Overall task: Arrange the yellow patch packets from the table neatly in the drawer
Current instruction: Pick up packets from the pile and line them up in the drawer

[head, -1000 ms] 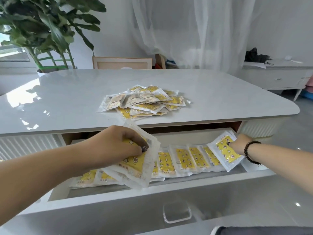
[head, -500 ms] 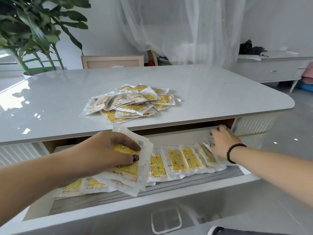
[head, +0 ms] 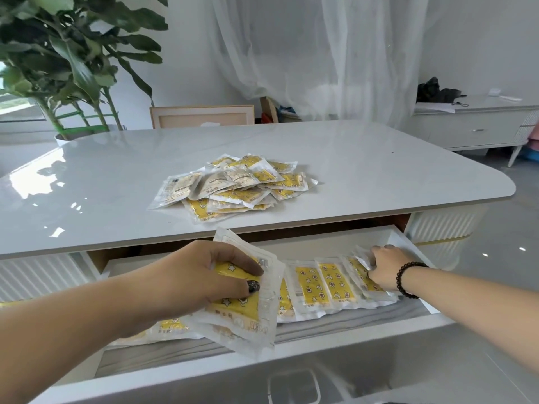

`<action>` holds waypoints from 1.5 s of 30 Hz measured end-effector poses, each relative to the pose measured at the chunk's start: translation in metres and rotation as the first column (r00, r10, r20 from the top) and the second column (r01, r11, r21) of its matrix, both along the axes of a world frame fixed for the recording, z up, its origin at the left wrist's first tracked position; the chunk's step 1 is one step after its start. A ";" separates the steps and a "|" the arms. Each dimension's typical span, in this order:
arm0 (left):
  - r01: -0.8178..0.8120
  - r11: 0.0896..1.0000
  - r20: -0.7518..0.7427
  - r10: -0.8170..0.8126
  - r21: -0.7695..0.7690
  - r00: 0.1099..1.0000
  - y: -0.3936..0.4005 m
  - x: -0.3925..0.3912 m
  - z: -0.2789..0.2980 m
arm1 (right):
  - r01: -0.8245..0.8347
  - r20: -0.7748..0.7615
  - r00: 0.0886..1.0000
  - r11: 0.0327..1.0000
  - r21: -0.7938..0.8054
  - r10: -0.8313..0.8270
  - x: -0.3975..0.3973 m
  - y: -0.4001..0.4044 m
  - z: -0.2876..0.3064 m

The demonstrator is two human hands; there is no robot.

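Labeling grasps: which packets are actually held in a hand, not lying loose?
The small stack of packets over the drawer's left half; the left hand grips it, thumb on top. The others lie flat.

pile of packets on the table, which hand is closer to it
Left. The left hand grips a stack of packets over the drawer, just below the pile. The right hand is off at the drawer's right end, on the row's last packet.

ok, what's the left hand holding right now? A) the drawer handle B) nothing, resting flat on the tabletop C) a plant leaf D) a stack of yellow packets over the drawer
D: the left hand grips a stack of yellow packets above the open drawer, thumb on top.
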State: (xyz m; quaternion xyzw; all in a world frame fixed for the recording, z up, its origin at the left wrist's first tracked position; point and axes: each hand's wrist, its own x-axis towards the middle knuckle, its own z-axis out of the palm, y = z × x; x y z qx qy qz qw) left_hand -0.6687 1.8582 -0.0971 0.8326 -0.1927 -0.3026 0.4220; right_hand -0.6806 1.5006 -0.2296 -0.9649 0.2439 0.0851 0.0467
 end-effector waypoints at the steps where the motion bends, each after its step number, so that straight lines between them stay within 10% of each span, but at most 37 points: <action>1: -0.013 1.000 0.005 0.013 -0.007 1.000 0.003 0.000 0.000 | -0.001 0.004 1.000 1.000 -0.004 0.001 0.000 0.000 0.000; 13: -0.259 0.963 0.027 0.262 -0.078 0.965 0.043 0.001 0.015 | -0.139 0.079 0.984 0.962 -0.236 0.162 -0.014 0.026 0.027; 19: -0.348 0.930 0.007 0.351 -0.119 0.936 0.050 0.001 0.022 | -0.232 0.303 0.933 0.968 0.090 0.195 -0.024 0.092 0.079; 25: -0.397 0.900 -0.048 0.395 -0.179 0.917 0.057 0.007 0.019 | -0.316 0.367 0.929 0.413 0.854 -0.048 -0.032 0.199 0.145; 35: -0.530 0.811 -0.171 0.502 -0.247 0.848 0.069 0.005 0.021 | -0.183 0.203 0.938 0.098 0.978 -0.279 0.001 0.275 0.136; 45: -0.490 0.871 0.061 0.492 -0.040 0.869 0.091 0.013 0.010 | -0.053 0.090 0.995 0.500 0.865 -0.049 0.028 0.273 0.097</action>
